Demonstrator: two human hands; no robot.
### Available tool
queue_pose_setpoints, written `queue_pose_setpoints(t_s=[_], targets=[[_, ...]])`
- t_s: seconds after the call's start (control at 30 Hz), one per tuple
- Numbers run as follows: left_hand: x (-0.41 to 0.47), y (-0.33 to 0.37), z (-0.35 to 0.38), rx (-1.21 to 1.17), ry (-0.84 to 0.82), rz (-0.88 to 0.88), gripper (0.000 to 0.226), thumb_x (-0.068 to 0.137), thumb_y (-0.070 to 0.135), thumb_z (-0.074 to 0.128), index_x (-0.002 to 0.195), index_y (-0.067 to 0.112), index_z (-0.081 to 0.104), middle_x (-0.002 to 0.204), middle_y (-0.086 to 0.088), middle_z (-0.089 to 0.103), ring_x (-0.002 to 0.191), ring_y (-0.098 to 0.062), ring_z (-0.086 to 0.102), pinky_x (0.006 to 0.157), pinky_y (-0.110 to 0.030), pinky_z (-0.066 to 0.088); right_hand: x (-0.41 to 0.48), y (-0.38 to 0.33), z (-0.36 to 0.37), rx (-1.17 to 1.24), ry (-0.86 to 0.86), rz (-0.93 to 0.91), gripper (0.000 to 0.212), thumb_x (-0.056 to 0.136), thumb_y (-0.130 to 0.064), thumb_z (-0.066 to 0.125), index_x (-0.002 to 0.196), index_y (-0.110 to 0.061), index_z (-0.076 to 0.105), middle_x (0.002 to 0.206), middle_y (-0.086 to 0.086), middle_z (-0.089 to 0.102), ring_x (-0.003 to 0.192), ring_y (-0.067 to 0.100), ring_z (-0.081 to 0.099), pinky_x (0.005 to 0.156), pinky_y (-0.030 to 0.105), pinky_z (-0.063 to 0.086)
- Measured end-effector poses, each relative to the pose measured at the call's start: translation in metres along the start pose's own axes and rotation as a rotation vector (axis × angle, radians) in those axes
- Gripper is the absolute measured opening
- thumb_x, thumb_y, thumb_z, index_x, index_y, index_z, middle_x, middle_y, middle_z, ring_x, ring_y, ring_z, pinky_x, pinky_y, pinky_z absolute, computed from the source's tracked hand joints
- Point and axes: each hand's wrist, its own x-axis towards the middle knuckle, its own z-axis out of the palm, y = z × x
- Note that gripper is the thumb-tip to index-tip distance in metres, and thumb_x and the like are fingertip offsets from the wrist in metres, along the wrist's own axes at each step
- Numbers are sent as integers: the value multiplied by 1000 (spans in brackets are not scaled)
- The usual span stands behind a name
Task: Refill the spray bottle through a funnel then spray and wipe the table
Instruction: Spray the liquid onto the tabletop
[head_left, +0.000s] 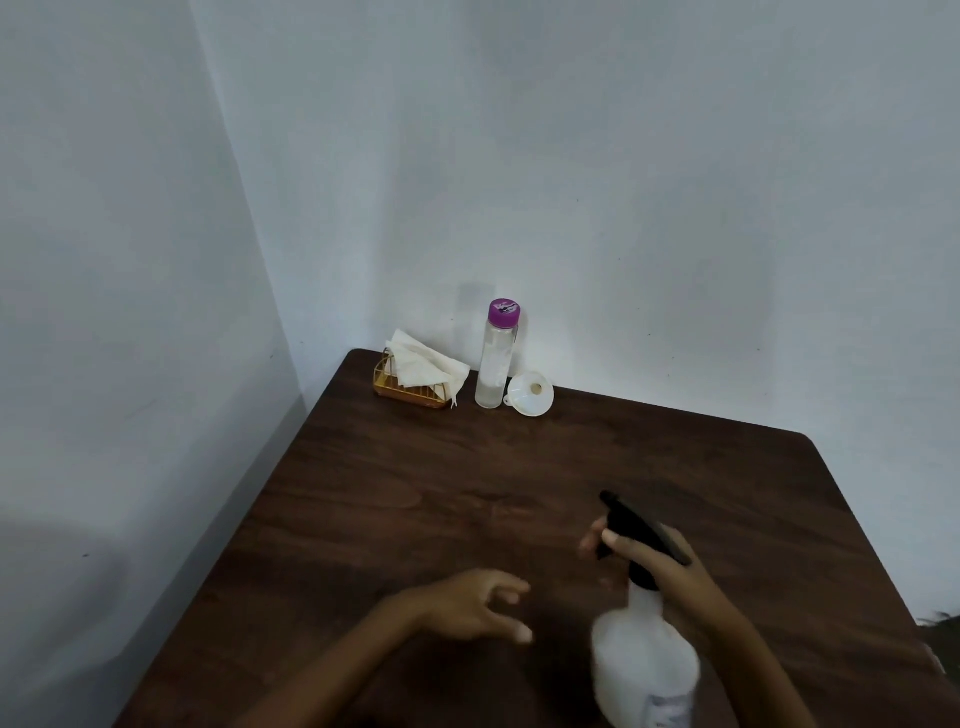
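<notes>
Right hand (670, 566) curls round the spray bottle (647, 670) neck at the tabletop's (415, 493) near side, left hand (467, 605) hovers loose and empty, funnel (531, 395) beside the capped water bottle (496, 364) far back, so refilling looks unstarted or finished, wiping undone.

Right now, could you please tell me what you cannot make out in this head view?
Head view:
- Spray bottle: base cut off by the bottom edge; fill level and label lost to motion blur.
- Right hand gripping its neck: fingertips smeared by motion.
- Purple cap: print too small to read.
- Clear bottle: water level unclear against the wall.
</notes>
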Motion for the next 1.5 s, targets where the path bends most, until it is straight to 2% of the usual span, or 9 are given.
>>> queue_pose_setpoints(t_s=[0.23, 0.37, 0.5, 0.67, 0.9, 1.07, 1.17, 1.27, 1.5], targets=[[-41, -78, -54, 57, 404, -240, 46, 85, 28, 66, 128, 16, 52, 124, -4, 60, 107, -10, 58, 88, -17, 44, -9, 17, -8, -243, 143, 355, 22, 87, -11, 63, 71, 4, 65, 52, 10, 59, 44, 15, 56, 46, 23, 46], [-47, -95, -60, 34, 490, -259, 38, 85, 25, 66, 121, 15, 58, 114, -1, 65, 101, -9, 60, 86, -18, 44, -16, 16, -16, -209, 165, 372, 24, 86, -9, 64, 66, 3, 66, 50, 12, 62, 43, 15, 59, 45, 22, 48], [-43, -96, -59, 7, 489, -234, 34, 85, 24, 65, 118, 17, 60, 103, 5, 66, 98, -7, 62, 88, -19, 45, -23, 7, -16, -114, 43, 362, 15, 84, -9, 62, 90, 1, 71, 79, 30, 68, 72, 32, 68, 64, 31, 56], [-35, -92, -58, 3, 480, -192, 31, 87, 26, 64, 117, 21, 60, 106, 7, 66, 99, -4, 61, 93, -22, 47, -14, 24, -10, -189, 359, 386, 30, 81, -7, 69, 52, -2, 63, 42, 13, 57, 39, 22, 57, 33, 15, 41], [-27, -94, -57, 5, 449, -178, 31, 87, 27, 63, 118, 23, 59, 104, 11, 64, 97, 1, 59, 80, -10, 42, -23, 4, -13, -187, 55, 371, 11, 85, -5, 62, 94, -4, 69, 76, 26, 70, 69, 28, 69, 61, 28, 55], [-23, -96, -57, -4, 446, -175, 30, 87, 27, 63, 117, 24, 60, 101, 12, 64, 96, 3, 59, 79, -9, 42, -26, 10, -10, -241, 242, 326, 19, 83, -1, 65, 65, 6, 66, 47, 15, 55, 38, 18, 51, 40, 23, 43], [-23, -99, -57, -8, 450, -174, 30, 87, 26, 63, 117, 24, 60, 101, 11, 64, 96, 1, 60, 82, -12, 43, -32, -3, -7, -136, 104, 302, 8, 84, 0, 63, 82, 0, 71, 62, 25, 61, 53, 24, 61, 48, 27, 48], [-24, -103, -56, 12, 458, -185, 28, 86, 27, 63, 114, 24, 62, 97, 14, 64, 91, 4, 59, 75, -7, 42, -40, -14, -7, -179, -153, 350, 29, 83, -7, 64, 110, -15, 66, 83, 27, 70, 73, 31, 66, 57, 30, 50], [-29, -108, -57, 43, 486, -210, 23, 86, 26, 64, 109, 25, 64, 89, 19, 64, 86, 7, 59, 71, -6, 42, -40, -3, -5, -217, -15, 286, 15, 85, 0, 61, 72, 3, 67, 46, 11, 53, 39, 14, 51, 43, 23, 41]])
